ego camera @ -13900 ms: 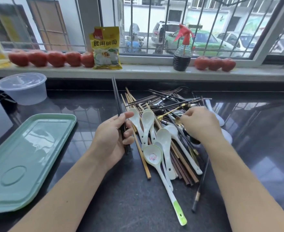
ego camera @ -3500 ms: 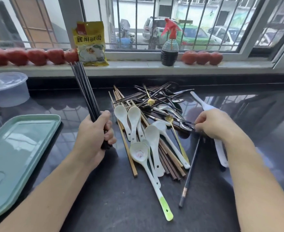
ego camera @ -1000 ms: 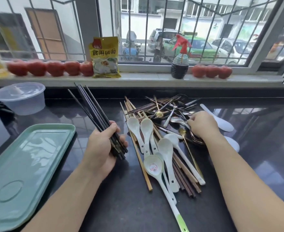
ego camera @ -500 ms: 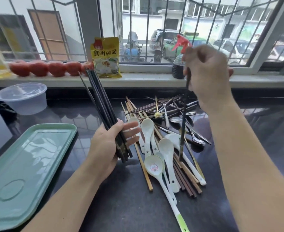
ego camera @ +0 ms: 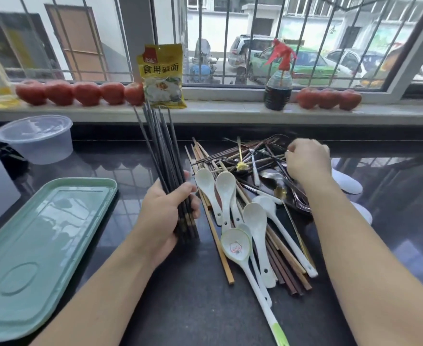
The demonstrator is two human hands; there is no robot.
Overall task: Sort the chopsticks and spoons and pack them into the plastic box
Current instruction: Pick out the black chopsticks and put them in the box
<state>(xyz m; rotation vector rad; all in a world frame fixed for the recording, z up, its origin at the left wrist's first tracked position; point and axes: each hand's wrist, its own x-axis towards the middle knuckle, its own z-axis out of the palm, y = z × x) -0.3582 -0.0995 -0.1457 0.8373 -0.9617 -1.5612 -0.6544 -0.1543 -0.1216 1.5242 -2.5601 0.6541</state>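
Observation:
My left hand (ego camera: pixel 163 216) grips a bundle of several black chopsticks (ego camera: pixel 159 151), held nearly upright with the tips toward the window sill. To its right lies a mixed pile on the dark counter: white ceramic spoons (ego camera: pixel 255 221), brown wooden chopsticks (ego camera: pixel 284 268), and metal spoons and dark chopsticks (ego camera: pixel 268 176) at the back. My right hand (ego camera: pixel 308 163) is down on the far right of the pile, its curled fingers pinching a thin chopstick end there. The clear round plastic box (ego camera: pixel 34 138) stands at the far left, apart from both hands.
A pale green tray (ego camera: pixel 30 245) lies at the left front. On the window sill stand tomatoes (ego camera: pixel 80 93), a yellow packet (ego camera: pixel 163 76) and a dark spray bottle (ego camera: pixel 278 91). Two more white spoons (ego camera: pixel 345 183) lie beyond my right arm.
My right hand, which held a black chopstick raised in the air, has come back down to the far side of the pile. The bundle in my left hand now stands more upright.

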